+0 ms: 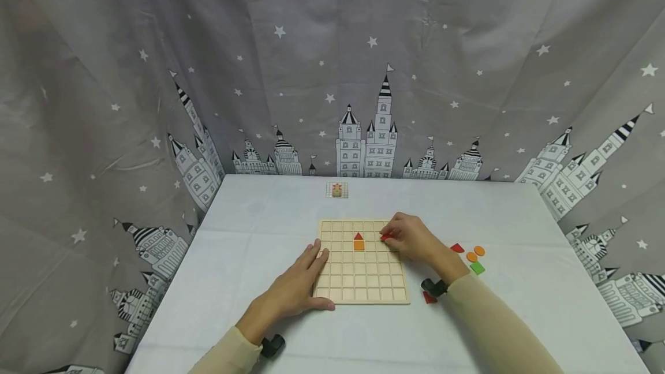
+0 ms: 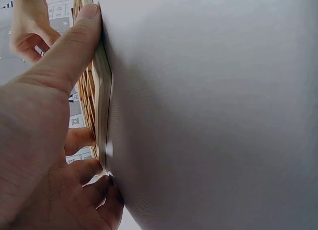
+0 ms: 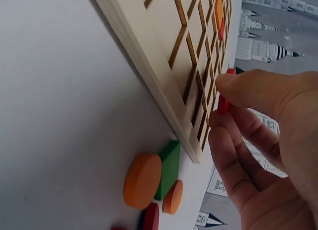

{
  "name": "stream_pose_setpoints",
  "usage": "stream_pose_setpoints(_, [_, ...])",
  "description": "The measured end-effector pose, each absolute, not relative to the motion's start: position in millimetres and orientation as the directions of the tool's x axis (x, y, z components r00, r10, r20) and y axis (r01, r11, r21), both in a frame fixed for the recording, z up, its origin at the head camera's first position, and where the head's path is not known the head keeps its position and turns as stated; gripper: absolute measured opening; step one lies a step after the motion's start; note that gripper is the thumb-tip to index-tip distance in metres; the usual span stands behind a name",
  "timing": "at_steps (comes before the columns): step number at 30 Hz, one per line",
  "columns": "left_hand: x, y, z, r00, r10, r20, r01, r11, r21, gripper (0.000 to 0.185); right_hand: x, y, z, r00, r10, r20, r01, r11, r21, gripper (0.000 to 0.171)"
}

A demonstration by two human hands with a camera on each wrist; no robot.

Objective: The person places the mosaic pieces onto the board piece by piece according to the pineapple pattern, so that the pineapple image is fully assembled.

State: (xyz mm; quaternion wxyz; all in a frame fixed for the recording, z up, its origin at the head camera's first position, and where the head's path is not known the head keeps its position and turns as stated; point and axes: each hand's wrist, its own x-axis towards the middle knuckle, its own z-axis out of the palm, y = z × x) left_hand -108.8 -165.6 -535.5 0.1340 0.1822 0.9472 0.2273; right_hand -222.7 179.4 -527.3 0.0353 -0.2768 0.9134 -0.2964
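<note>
A wooden grid board [image 1: 360, 295] lies on the table. My left hand [image 1: 293, 287] rests against its left side with fingers extended, the thumb on the front edge; in the left wrist view the fingers [image 2: 82, 170] touch the board's side. Over the board's right columns, near the back, my right hand [image 1: 413, 238] pinches a small red piece [image 3: 223, 105] between thumb and fingertips, which partly cover its shape. On the board, a red triangle [image 1: 358, 236] sits right behind an orange square [image 1: 359, 245].
Right of the board lie two orange discs [image 3: 142, 180], a green piece [image 1: 477, 268] and a red piece [image 1: 457, 248]. Another red piece [image 1: 429, 298] shows beside the right wrist's black camera [image 1: 433, 287]. A small pattern card [image 1: 337, 190] lies at the back, before a grey curtain [image 1: 291, 74].
</note>
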Motion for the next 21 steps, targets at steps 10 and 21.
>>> stream_pose_setpoints(10, [-108.7, -165.4, -534.6, -0.897, 0.407, -0.175, 0.279, 0.826, 0.49, 0.132, -226.5, 169.4, -534.8, -0.751, -0.65, 0.113, -0.598, 0.598, -0.534, 0.011])
stream_pose_setpoints(21, [-110.5, -165.7, -534.8, -0.896, 0.412, -0.165, 0.289, 0.824, 0.487, 0.131, -231.0, 162.9, -534.3, -0.692, -0.712, 0.119, -0.651, 0.544, -0.53, 0.01])
